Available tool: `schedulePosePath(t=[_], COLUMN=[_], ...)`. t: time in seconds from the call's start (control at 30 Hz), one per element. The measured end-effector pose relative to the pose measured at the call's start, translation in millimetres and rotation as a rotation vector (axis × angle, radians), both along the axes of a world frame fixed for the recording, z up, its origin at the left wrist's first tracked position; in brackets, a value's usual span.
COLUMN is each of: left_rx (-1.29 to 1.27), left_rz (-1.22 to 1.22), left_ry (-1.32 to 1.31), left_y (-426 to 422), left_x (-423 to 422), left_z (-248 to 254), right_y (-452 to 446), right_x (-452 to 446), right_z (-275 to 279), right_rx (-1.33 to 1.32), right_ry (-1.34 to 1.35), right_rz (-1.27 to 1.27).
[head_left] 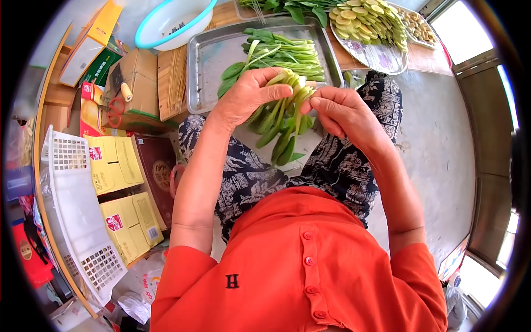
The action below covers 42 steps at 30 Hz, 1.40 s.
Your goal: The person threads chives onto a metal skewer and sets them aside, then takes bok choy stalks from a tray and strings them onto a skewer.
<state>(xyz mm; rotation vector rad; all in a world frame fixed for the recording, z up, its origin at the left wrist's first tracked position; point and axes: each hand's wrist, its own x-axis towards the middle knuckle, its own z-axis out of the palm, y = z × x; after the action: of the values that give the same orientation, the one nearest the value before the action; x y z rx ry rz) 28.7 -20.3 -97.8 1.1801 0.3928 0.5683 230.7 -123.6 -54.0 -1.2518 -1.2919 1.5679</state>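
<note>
My left hand [249, 97] is closed round the stem end of a bunch of leafy greens [285, 124], whose leaves hang down over my lap. On the right side of the bunch, my right hand [337, 110] pinches with thumb and forefinger at the stems; what lies between those fingertips is too small to make out. Behind my hands, a metal tray [202, 72] holds more greens [290, 55], their stems lined up to the right and leaves to the left.
Skewers [177, 77] lie left of the tray, near a box [138, 72] with a knife [123, 86] and red scissors [115, 110]. A white basin [182, 33] stands behind. Plates of skewered slices [365, 19] and small pieces [415, 25] are at back right.
</note>
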Motion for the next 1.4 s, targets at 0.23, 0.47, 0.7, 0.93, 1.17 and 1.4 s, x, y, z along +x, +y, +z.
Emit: schedulePosePath(t=[0.23,0.47,0.7,0.93,1.17,1.4], left_rx=[0.052,0.268,0.874,0.932,0.942,0.685], left_rz=[0.403,0.708,0.653,0.734,0.6,0.729], left_ry=[0.133,0.436,1.013,1.132,1.163,0.763], left_y=[70,143,155,160,155,144], left_x=[-21,6,74,81,70,52], left_z=[-60,-112,-137,-161,-151,-124], right_y=[0,7,6,3,5,2], right_x=[38,62,68,68,63,59], right_z=[-46,-74,-78,-80,-81,-79], right_rx=[-0.075,-0.126,-0.122,-0.113,-0.115,-0.103], right_ry=[0.033,0.192,0.205,0.161,0.129,0.097], right_rz=[-0.134,-0.233,-0.271,-0.285,-0.267,-0.265])
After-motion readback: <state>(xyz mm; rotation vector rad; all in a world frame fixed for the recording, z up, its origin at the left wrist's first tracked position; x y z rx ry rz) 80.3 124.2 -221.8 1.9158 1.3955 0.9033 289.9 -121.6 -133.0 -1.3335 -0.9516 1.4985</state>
